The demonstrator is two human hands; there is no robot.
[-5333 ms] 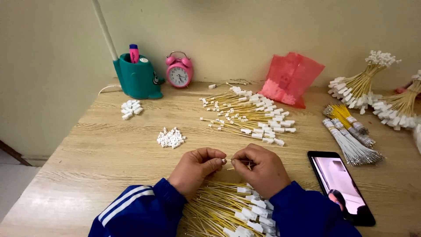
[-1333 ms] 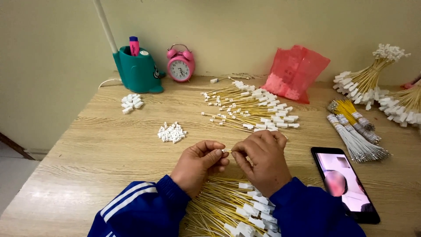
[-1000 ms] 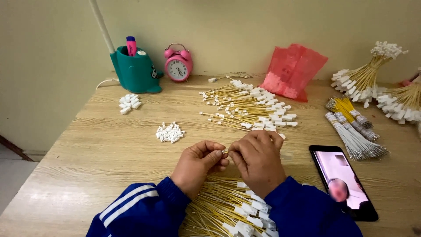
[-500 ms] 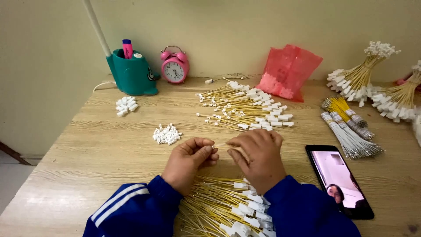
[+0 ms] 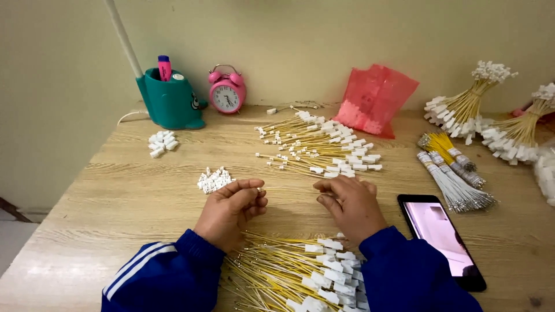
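At frame centre the left hand (image 5: 231,209) pinches one end of a thin yellow wire (image 5: 289,188), the right hand (image 5: 350,203) closed on the other. A finished-looking spread (image 5: 324,144) lies above; a large untouched pile (image 5: 289,274) waits below. White connectors (image 5: 214,179) sit just left, a phone (image 5: 439,237) right, nothing blocking the tabletop (image 5: 115,202)

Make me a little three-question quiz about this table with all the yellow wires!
1. True or false: the round pink alarm clock stands right of the teal plastic pen holder.
2. Which hand pinches a thin yellow wire at its fingertips: left hand or right hand?
3. What lies on the wooden table right of the right hand?

Key: 1 true. 2 both, one at each end. 3 a black smartphone, screen lit.
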